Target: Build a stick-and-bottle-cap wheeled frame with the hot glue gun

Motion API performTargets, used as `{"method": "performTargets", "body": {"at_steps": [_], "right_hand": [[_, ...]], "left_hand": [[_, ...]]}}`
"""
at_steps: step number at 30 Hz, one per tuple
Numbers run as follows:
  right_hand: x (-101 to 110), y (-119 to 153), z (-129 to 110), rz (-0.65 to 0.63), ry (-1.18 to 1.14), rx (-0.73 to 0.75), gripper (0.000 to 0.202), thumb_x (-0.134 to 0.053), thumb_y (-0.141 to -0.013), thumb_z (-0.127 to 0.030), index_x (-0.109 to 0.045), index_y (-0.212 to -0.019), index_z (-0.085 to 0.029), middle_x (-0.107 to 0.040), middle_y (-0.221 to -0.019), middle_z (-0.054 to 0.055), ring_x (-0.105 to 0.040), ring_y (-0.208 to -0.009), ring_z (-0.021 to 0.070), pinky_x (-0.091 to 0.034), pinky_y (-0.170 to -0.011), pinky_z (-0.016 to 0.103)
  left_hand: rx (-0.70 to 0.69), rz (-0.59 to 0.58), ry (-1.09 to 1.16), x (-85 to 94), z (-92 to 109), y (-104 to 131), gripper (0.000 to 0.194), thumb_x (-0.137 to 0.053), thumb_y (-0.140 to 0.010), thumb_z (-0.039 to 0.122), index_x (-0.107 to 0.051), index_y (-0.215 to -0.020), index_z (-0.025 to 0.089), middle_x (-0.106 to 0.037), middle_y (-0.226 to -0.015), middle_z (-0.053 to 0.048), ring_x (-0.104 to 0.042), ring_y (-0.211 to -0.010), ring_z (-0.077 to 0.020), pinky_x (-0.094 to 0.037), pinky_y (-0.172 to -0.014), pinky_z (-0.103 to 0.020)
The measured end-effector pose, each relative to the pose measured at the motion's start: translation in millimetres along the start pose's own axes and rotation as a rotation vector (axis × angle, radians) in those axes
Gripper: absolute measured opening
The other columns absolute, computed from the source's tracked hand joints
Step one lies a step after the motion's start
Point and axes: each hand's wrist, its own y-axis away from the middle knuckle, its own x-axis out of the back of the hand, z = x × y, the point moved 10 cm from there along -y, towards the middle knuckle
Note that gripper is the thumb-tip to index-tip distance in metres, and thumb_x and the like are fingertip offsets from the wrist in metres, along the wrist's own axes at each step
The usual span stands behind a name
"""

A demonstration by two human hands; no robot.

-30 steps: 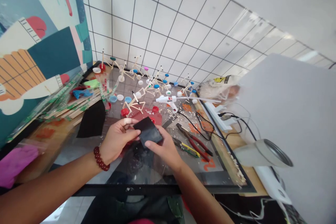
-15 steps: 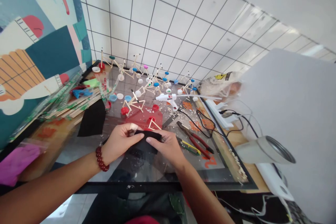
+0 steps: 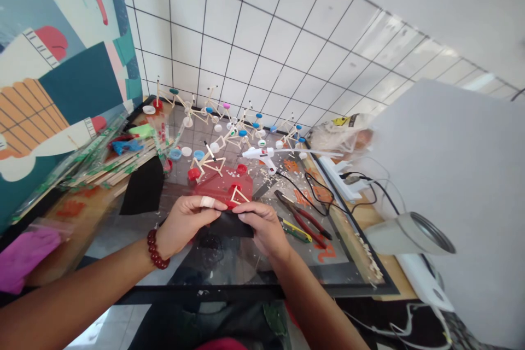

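Note:
A small black piece [image 3: 232, 225] is pinched between both hands above the glass tabletop. My left hand [image 3: 191, 223], with a light bandage on one finger and a red bead bracelet, grips its left end. On its right end, my right hand [image 3: 264, 227] has thumb and fingers closed. Just beyond the hands lies a red sheet [image 3: 219, 183] with red caps and a small wooden stick frame [image 3: 239, 194]. To the left of it stands a stick model [image 3: 209, 162] with a red cap. A white glue gun [image 3: 262, 157] lies farther back.
Red-handled pliers [image 3: 303, 217] and a yellow-green cutter [image 3: 296, 230] lie right of my hands. Stick models with caps line the back. Wrapped sticks [image 3: 115, 167] and black sheet [image 3: 143, 187] are left; a power strip [image 3: 338, 178], cables and a grey cylinder [image 3: 406, 234] are right.
The black piece has turned in my fingers, and its near part now looks flatter and wider to the right. My fingertips have drawn closer together along its far edge.

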Motion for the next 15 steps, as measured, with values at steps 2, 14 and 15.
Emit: {"method": "performTargets", "body": {"at_steps": [2, 14, 15], "right_hand": [[0, 2, -14, -0.008, 0.166, 0.14, 0.015, -0.071, -0.074, -0.02, -0.082, -0.08, -0.028, -0.077, -0.079, 0.002, -0.068, -0.071, 0.0169, -0.051, -0.069, 0.028], [-14, 10, -28, -0.177, 0.453, 0.273, 0.03, -0.059, -0.086, -0.025, -0.074, -0.112, -0.023, -0.071, -0.086, 0.004, -0.063, -0.074, 0.0175, -0.048, -0.07, 0.029], [-14, 10, -24, -0.185, 0.433, 0.237, 0.034, -0.059, -0.086, -0.027, -0.07, -0.118, -0.023, -0.07, -0.087, 0.004, -0.061, -0.075, 0.0174, -0.047, -0.07, 0.029]], "left_hand": [[0.077, -0.035, 0.124, -4.3, -4, 0, 0.02, -0.078, -0.07, 0.029, -0.079, -0.086, 0.018, -0.074, -0.076, -0.003, -0.065, -0.067, -0.0135, -0.051, -0.063, -0.023], [0.074, 0.102, 0.098, 5.9, 0, -4, 0.028, -0.086, -0.059, 0.025, -0.075, -0.083, 0.016, -0.069, -0.064, 0.001, -0.058, -0.053, -0.0071, -0.044, -0.05, -0.015], [0.03, 0.111, 0.066, 7.2, 4, -4, 0.026, -0.085, -0.06, 0.024, -0.075, -0.082, 0.016, -0.07, -0.065, 0.001, -0.059, -0.056, -0.0079, -0.046, -0.053, -0.016]]}}
